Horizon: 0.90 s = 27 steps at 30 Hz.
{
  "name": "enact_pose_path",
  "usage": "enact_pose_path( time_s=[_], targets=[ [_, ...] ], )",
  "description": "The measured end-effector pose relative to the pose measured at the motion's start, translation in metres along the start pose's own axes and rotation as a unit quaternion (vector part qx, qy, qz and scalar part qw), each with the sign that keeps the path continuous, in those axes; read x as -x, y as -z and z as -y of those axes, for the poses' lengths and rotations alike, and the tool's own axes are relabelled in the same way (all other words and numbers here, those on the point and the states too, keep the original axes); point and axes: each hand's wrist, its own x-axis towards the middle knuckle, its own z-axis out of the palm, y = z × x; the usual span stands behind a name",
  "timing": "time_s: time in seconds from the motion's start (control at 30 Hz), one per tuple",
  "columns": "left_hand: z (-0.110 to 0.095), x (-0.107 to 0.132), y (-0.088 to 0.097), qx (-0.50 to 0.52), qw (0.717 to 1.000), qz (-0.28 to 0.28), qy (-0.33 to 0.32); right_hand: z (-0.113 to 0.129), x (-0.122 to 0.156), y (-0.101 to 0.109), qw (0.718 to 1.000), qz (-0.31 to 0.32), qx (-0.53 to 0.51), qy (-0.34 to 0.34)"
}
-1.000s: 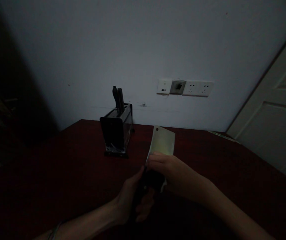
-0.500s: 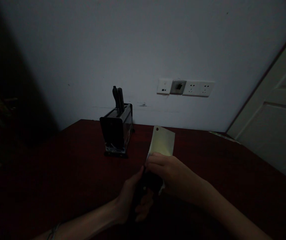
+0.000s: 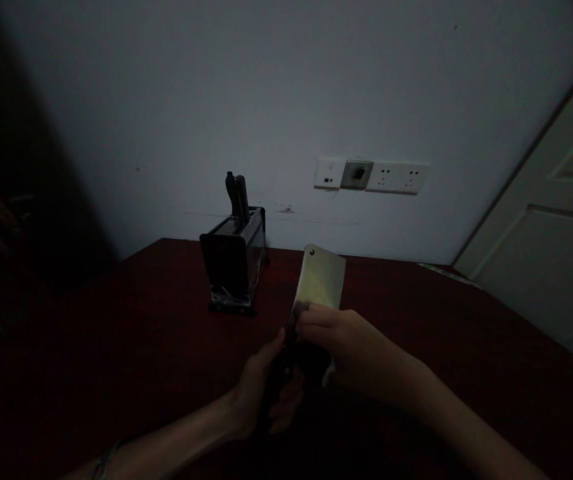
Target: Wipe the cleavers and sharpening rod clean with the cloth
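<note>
A cleaver (image 3: 320,279) with a broad pale blade and a hole near its top corner points away from me over the dark red table (image 3: 126,333). My left hand (image 3: 261,393) is wrapped round its dark handle. My right hand (image 3: 339,347) lies over the near part of the blade with the fingers pressed on it; a dark cloth-like thing shows under it, too dim to name. A black knife block (image 3: 236,263) with one dark handle sticking up stands behind and to the left.
A grey wall carries a row of white sockets (image 3: 372,175). A white door (image 3: 556,247) is at the right. The left side of the room is dark.
The cleaver blade has tilted slightly left and turned, looking narrower. Both hands stay in nearly the same place.
</note>
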Motion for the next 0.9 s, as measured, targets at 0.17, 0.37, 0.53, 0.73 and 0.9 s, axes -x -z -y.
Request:
enact_pose_path(
  time_s=[0.17,0.37,0.53,0.73,0.9],
  targets=[
    [0.005,-0.001,0.001,0.003,1.0,-0.004,0.018,0.001,-0.002,-0.004,1.0,0.002,-0.008,0.01],
    [-0.002,0.003,-0.005,0.035,0.999,0.014,0.008,-0.003,0.001,0.004,0.999,-0.018,-0.025,-0.012],
    [-0.004,0.004,-0.007,0.06,0.998,0.019,-0.032,-0.015,0.011,0.022,0.993,-0.099,-0.053,-0.04],
    [-0.004,0.0,-0.004,0.072,0.997,0.007,-0.034,-0.019,0.015,0.025,0.988,-0.143,-0.028,-0.054],
    [-0.007,-0.002,0.001,0.069,0.997,-0.025,-0.038,-0.019,0.017,0.027,0.986,-0.157,0.0,-0.05]
  ],
)
